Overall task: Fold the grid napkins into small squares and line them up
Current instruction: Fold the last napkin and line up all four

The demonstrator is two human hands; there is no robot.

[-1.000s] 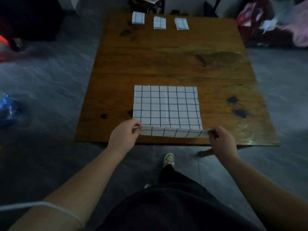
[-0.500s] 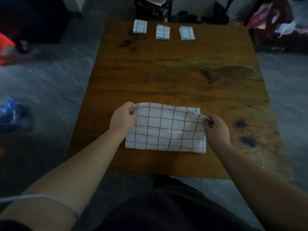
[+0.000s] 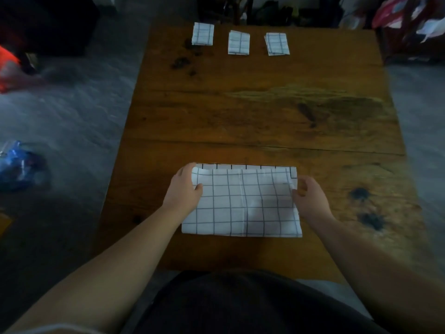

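A white grid napkin (image 3: pixel 243 203) lies folded in half on the near part of the wooden table (image 3: pixel 265 116), its upper layer a little short of the far edge. My left hand (image 3: pixel 184 189) pinches the napkin's far left corner, thumb on top. My right hand (image 3: pixel 310 197) holds the far right corner with curled fingers. Three small folded grid napkins sit in a row at the table's far edge: the left one (image 3: pixel 203 34), the middle one (image 3: pixel 238 42), the right one (image 3: pixel 277 43).
Dark stains mark the table at the right (image 3: pixel 360 194) and near the far left. A blue bag (image 3: pixel 16 165) and an orange item (image 3: pixel 7 68) lie on the grey floor to the left. Clutter stands behind the table.
Both hands lifted the napkin's near edge and carried it away from me onto the far edge, folding the napkin in half. The camera has tilted closer to the table.
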